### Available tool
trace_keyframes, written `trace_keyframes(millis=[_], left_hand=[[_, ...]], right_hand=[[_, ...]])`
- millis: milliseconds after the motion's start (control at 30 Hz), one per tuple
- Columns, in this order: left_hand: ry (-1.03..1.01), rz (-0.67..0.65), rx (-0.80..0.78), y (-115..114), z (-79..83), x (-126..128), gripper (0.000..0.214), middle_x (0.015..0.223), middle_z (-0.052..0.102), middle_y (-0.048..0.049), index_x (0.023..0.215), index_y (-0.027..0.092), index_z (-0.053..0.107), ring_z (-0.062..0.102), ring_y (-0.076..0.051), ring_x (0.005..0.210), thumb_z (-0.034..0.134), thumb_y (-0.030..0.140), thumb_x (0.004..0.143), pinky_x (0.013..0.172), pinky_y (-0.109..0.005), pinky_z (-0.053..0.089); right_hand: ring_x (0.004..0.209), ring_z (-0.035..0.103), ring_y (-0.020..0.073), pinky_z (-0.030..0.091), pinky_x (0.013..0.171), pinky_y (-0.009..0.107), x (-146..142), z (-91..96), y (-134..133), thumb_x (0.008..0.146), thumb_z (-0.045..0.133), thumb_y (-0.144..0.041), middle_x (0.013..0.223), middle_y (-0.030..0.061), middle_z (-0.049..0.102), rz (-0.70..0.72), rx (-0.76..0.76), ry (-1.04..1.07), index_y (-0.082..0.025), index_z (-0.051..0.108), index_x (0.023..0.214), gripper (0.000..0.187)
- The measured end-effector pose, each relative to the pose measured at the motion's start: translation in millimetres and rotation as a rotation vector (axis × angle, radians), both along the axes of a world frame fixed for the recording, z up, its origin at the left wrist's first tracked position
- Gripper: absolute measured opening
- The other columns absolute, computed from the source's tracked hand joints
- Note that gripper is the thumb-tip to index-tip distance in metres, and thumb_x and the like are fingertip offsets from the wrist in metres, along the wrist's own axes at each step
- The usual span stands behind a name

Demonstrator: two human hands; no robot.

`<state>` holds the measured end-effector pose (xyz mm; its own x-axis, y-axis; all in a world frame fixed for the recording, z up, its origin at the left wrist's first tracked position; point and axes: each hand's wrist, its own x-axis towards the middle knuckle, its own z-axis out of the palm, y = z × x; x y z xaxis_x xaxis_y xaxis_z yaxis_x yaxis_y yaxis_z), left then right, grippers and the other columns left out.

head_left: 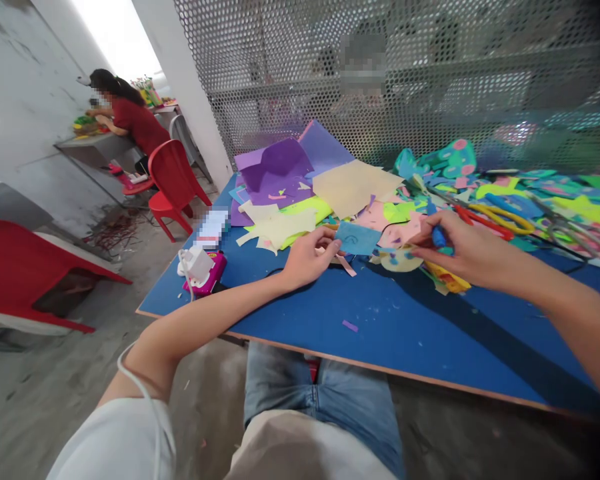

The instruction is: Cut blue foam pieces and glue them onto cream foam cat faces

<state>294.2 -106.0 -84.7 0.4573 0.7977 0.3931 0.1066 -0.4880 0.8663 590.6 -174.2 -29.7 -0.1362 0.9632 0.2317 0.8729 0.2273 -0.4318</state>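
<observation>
On the blue tabletop [300, 320], a white plug [196, 265] rests on a pink box [216, 272] near the left edge, with purple sheets [280, 167] toward the far left corner. The left hand [311, 257] pinches the left side of a blue paper square [359, 239] marked with a curved line, set well in from the near edge; beside it lies a cream scrap [404, 261], contact with the right hand [455, 241] undetermined. That hand is curled around a blue object [439, 237], type unclear, and yellow-handled scissors [526, 226] lie farther right, toward the far edge.
</observation>
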Motion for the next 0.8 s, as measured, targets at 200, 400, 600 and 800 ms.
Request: trace_keyframes(millis=[200, 400, 600, 800], left_hand=[[0.028, -0.009, 0.02, 0, -1.9, 0, 0.02, 0.089, 0.077, -0.0022, 0.099, 0.019, 0.061, 0.079, -0.018, 0.089, 0.057, 0.038, 0.099, 0.078, -0.027, 0.054], [0.091, -0.039, 0.061, 1, -3.4, -2, 0.017, 0.085, 0.078, -0.0007, 0.101, 0.019, 0.062, 0.078, -0.017, 0.085, 0.056, 0.036, 0.099, 0.077, -0.027, 0.053], [0.143, -0.403, 0.224, 1, -2.8, -1, 0.025, 0.116, 0.075, -0.0099, 0.099, 0.018, 0.069, 0.072, -0.02, 0.101, 0.061, 0.042, 0.098, 0.085, -0.03, 0.057], [0.19, -0.376, 0.21, -1, -7.9, 5, 0.026, 0.111, 0.077, -0.0109, 0.103, 0.017, 0.073, 0.073, -0.018, 0.095, 0.061, 0.04, 0.098, 0.087, -0.03, 0.058]], right_hand=[[0.088, 0.071, 0.0275, 0.054, 0.079, 0.043, 13, 9.6, -11, 0.087, 0.059, -0.071, 0.097, 0.009, 0.074, -0.016, 0.027, -0.054, -0.029, 0.049, 0.096, 0.044], [0.076, 0.071, 0.0295, 0.053, 0.068, 0.043, 14, 1.5, -38, 0.082, 0.062, -0.064, 0.091, 0.0082, 0.075, -0.183, 0.023, -0.052, -0.032, 0.051, 0.095, 0.036], [0.082, 0.075, 0.0303, 0.055, 0.068, 0.041, 0, -15.7, -39, 0.086, 0.062, -0.051, 0.096, 0.0077, 0.078, -0.128, 0.077, -0.005, -0.032, 0.046, 0.095, 0.026], [0.089, 0.078, 0.0301, 0.058, 0.07, 0.04, -31, -19.0, -26, 0.088, 0.06, -0.044, 0.097, 0.0078, 0.079, -0.01, 0.181, 0.025, -0.03, 0.045, 0.094, 0.021]])
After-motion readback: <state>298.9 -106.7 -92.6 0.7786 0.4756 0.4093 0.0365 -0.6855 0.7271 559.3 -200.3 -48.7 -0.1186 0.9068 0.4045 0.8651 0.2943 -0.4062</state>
